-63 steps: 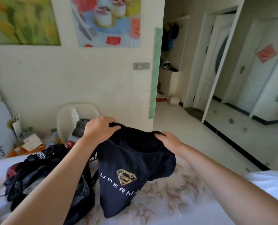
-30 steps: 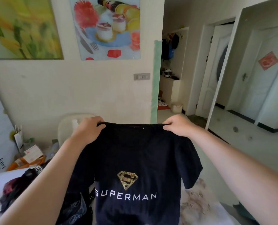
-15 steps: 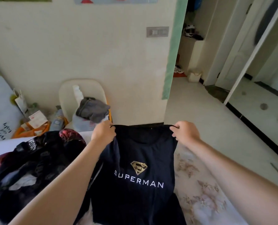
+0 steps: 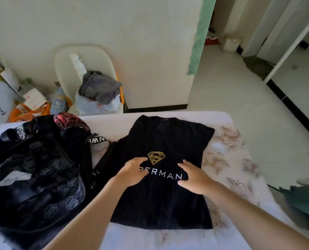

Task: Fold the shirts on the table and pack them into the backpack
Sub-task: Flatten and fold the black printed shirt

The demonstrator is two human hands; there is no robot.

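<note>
We have the dark shirt (image 4: pixel 168 139) lying face up on the table (image 4: pixel 238 159), collar away from us and hem toward us, so that the whole front is spread out and ready for folding. Our left hand (image 4: pixel 134 171) rests flat on the chest just below and to the left of the gold emblem (image 4: pixel 156 157), fingers loosely spread and covering the first letters of the white print. Our right hand (image 4: pixel 193 177) lies flat at the other end of the lettering, fingers spread wide. Neither hand grips anything. We judge that both are pressing the cloth smooth, since a flat shirt takes a cleaner crease. One sleeve fans out to the right, while the other runs under the straps of the backpack (image 4: pixel 38 177), which sits just beside the shirt on the left, close enough to pack into once the fold is made. No fold is made yet, as far as we can tell. Counting, we find one shirt laid flat, one backpack and two hands at work. A red-patterned cloth (image 4: pixel 69 120) lies at the top of the backpack, though we cannot tell whether it sits inside. At the right edge one teal cloth (image 4: pixel 302 201) shows, too blurred to say if it is another shirt. Behind the table stands one pale chair (image 4: pixel 88 56) with one grey garment (image 4: pixel 99 87) heaped on it.
</note>
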